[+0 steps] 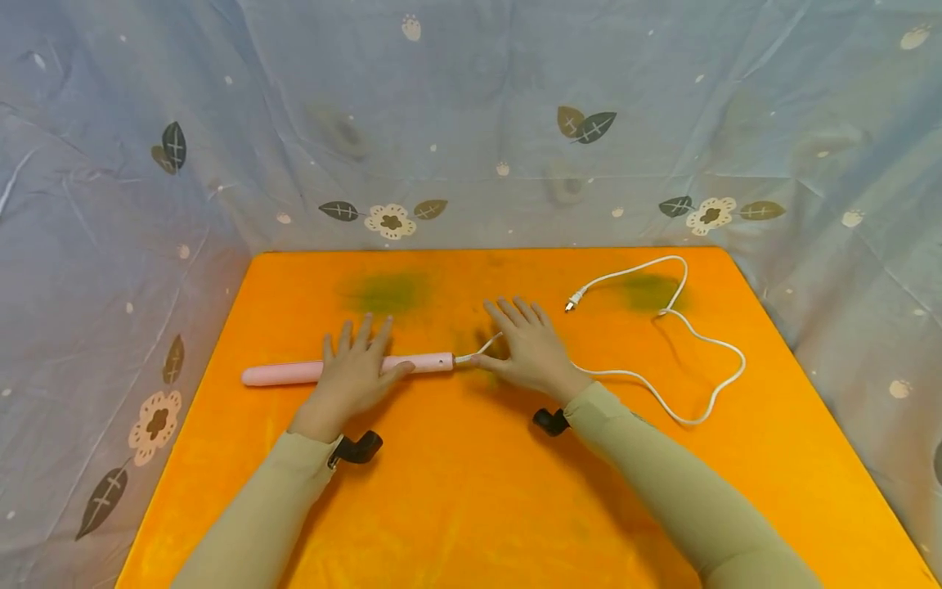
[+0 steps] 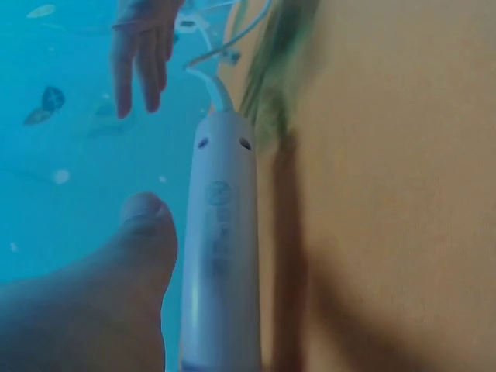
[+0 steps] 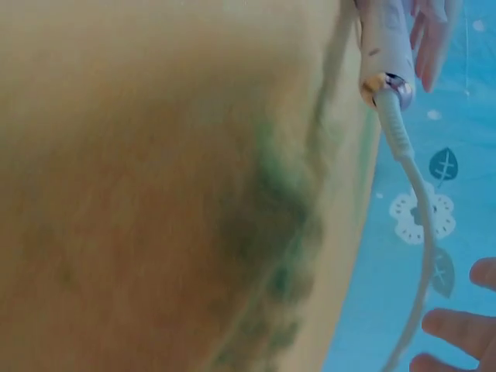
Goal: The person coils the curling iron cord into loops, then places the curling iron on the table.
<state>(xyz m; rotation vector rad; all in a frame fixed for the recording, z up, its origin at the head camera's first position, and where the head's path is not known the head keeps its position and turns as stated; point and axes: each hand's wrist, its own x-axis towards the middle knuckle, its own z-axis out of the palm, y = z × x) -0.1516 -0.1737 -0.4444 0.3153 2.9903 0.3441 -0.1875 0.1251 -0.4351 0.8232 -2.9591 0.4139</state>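
A slim pink hair straightener (image 1: 425, 362) lies lengthwise on the orange table, its rounded tip to the left and its cord end to the right. Across its middle spreads my left hand (image 1: 352, 378), fingers straight and apart, hiding part of the body. The left thumb (image 2: 143, 232) shows alongside the handle (image 2: 221, 240) in the left wrist view. My right hand (image 1: 536, 353), fingers extended, is over the white cord (image 1: 633, 373) just past the handle and covers a stretch of it. In the right wrist view its fingertips (image 3: 457, 329) are close beside the cord.
The cord loops across the right side of the table (image 1: 456, 507) and ends in a two-prong plug (image 1: 576, 299) towards the back. A grey-blue patterned curtain (image 1: 471, 98) borders the back and both sides. Dark greenish stains (image 1: 390, 290) mark the cloth.
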